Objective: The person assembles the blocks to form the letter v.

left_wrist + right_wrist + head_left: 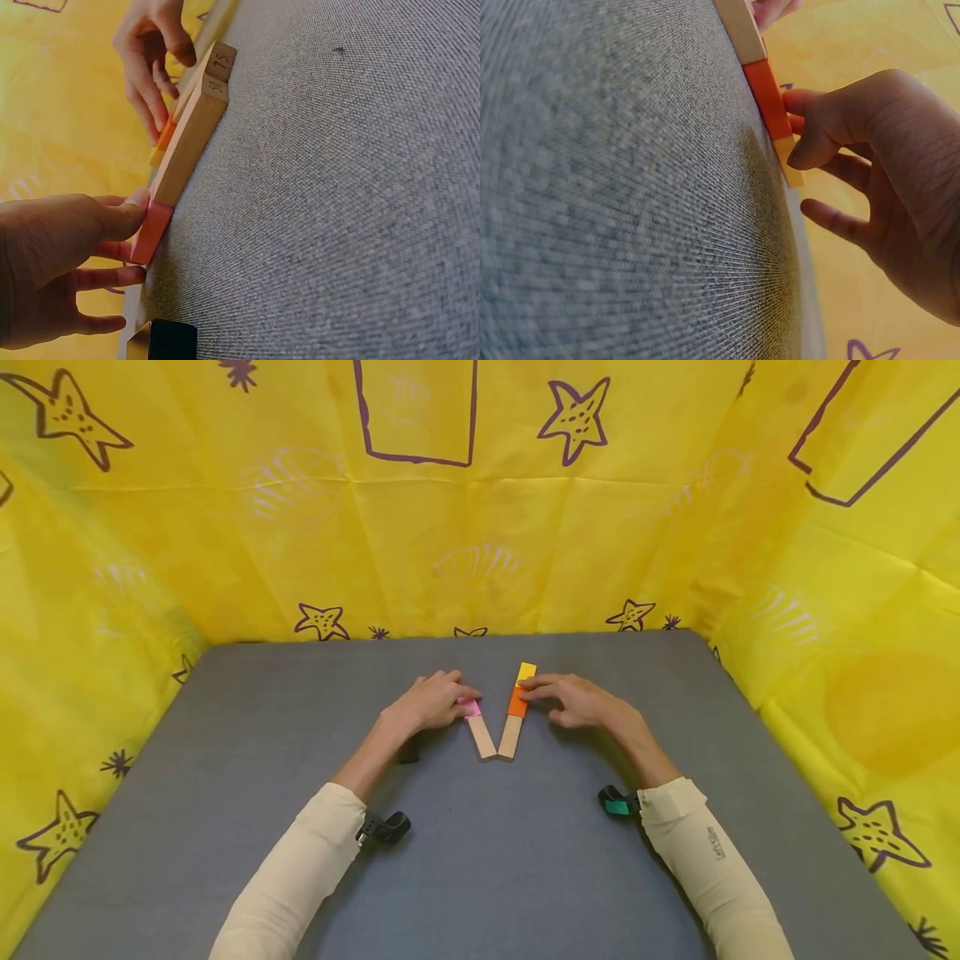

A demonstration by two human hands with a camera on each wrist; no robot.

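Two plain wooden blocks lie on the grey table, a left one (482, 737) and a right one (510, 737), their near ends meeting in a V. Dark figures are stamped on those ends. A pink block (152, 234) extends the left arm of the V; an orange block (517, 702) and then a yellow block (528, 670) extend the right arm. My left hand (435, 700) pinches the pink block between thumb and fingers, partly covering it. My right hand (579, 700) reaches in with extended fingers touching the orange and yellow blocks, its thumb apart from them in the head view.
A dark block (174, 342) stands on the table beside my left hand, mostly hidden under the wrist in the head view. Yellow cloth (480, 552) with starfish drawings surrounds the table (480, 860) at the back and sides.
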